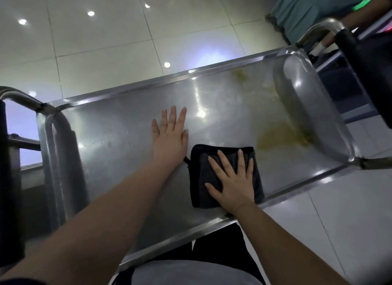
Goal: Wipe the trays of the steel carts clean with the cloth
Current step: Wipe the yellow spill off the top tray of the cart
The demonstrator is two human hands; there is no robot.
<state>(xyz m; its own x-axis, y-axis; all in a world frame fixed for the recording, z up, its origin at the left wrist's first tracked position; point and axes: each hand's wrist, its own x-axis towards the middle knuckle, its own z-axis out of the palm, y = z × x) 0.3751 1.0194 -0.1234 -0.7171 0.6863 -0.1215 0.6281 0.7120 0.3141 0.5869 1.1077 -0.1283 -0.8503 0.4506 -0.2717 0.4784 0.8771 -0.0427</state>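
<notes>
While left hand [169, 136] rests on tray [222, 106] | right hand [233, 185] presses cloth [200, 176]

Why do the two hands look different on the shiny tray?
The left hand lies on the bare steel of the tray, while the right hand lies on the black cloth. The left hand keeps its fingers close together; the right hand spreads them wide. The left hand reaches farther across the tray; the right hand is near the closer rim. Both are flat, with straight fingers, on the same tray.
</notes>
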